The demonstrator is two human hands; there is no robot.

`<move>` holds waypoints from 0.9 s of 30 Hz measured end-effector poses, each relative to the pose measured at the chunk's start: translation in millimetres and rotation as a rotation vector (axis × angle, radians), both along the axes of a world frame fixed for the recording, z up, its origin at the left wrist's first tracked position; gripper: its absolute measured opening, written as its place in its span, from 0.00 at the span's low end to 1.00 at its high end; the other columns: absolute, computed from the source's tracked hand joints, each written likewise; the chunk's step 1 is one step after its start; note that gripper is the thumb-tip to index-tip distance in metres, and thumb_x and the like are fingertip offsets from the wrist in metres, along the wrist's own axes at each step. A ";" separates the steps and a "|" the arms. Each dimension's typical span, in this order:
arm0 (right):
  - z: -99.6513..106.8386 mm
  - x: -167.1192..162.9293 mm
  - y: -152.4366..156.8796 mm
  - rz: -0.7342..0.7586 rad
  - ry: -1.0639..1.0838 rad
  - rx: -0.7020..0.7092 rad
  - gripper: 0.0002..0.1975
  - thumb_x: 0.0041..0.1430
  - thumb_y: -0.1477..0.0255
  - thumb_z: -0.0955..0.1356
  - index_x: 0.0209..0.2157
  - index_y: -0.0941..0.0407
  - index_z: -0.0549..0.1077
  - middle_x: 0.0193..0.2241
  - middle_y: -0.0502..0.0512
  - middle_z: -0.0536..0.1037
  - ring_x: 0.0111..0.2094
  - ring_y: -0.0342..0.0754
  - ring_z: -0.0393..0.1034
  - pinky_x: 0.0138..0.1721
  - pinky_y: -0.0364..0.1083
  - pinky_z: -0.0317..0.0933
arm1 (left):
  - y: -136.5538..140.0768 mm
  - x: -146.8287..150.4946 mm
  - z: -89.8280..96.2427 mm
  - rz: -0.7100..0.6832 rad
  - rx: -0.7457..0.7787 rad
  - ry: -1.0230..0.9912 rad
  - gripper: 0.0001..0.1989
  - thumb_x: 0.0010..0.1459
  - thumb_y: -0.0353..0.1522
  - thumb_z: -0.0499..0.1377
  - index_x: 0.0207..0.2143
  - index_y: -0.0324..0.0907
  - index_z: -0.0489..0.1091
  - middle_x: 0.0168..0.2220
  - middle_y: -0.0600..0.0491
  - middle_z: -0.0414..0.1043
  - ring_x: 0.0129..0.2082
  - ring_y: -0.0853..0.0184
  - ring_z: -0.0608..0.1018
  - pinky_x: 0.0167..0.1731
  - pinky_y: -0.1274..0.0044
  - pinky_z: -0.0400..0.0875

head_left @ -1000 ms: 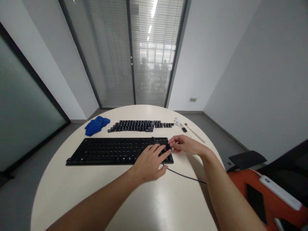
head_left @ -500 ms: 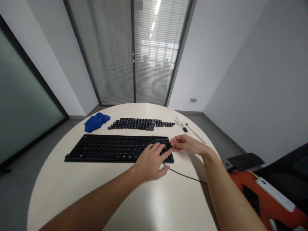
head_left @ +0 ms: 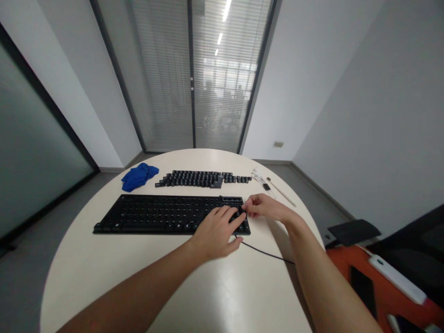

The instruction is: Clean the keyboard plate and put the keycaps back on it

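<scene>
Keyboard, black, one, flat on the table; its left and middle sections appear bare of caps. Loose keycaps, many, set in rows just beyond it. By this layout, removal looks largely done; what remains at the right end is partly hidden. Left hand: fingers apart, resting on that end. Right hand: fingertips together at its edge; whether they grip a cap, cannot tell.
</scene>
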State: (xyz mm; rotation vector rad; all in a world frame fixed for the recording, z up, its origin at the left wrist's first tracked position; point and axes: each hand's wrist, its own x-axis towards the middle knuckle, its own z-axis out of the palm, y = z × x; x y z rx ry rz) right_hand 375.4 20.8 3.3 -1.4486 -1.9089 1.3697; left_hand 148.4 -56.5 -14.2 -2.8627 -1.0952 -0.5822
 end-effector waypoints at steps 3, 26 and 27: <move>0.5 -0.5 -0.2 -0.010 -0.014 -0.028 0.19 0.47 0.56 0.75 0.25 0.57 0.71 0.22 0.51 0.75 0.26 0.44 0.69 0.31 0.44 0.65 | 0.1 -0.1 -0.4 -0.001 0.004 -0.011 0.28 0.64 0.40 0.57 0.63 0.41 0.61 0.59 0.43 0.66 0.58 0.53 0.68 0.57 0.61 0.64; 5.0 -5.2 -1.4 -0.044 -0.031 -0.077 0.18 0.48 0.59 0.77 0.32 0.58 0.74 0.24 0.51 0.76 0.27 0.44 0.70 0.30 0.43 0.65 | 1.1 1.0 -0.1 0.034 -0.063 -0.078 0.24 0.63 0.35 0.57 0.61 0.43 0.64 0.58 0.46 0.68 0.57 0.56 0.68 0.57 0.62 0.65; 5.0 -5.3 -1.3 -0.044 -0.035 -0.076 0.18 0.48 0.59 0.77 0.32 0.58 0.74 0.24 0.51 0.76 0.27 0.44 0.70 0.30 0.43 0.65 | 0.9 1.2 0.1 0.038 -0.062 -0.075 0.24 0.63 0.35 0.57 0.61 0.42 0.64 0.58 0.46 0.68 0.57 0.56 0.68 0.58 0.62 0.65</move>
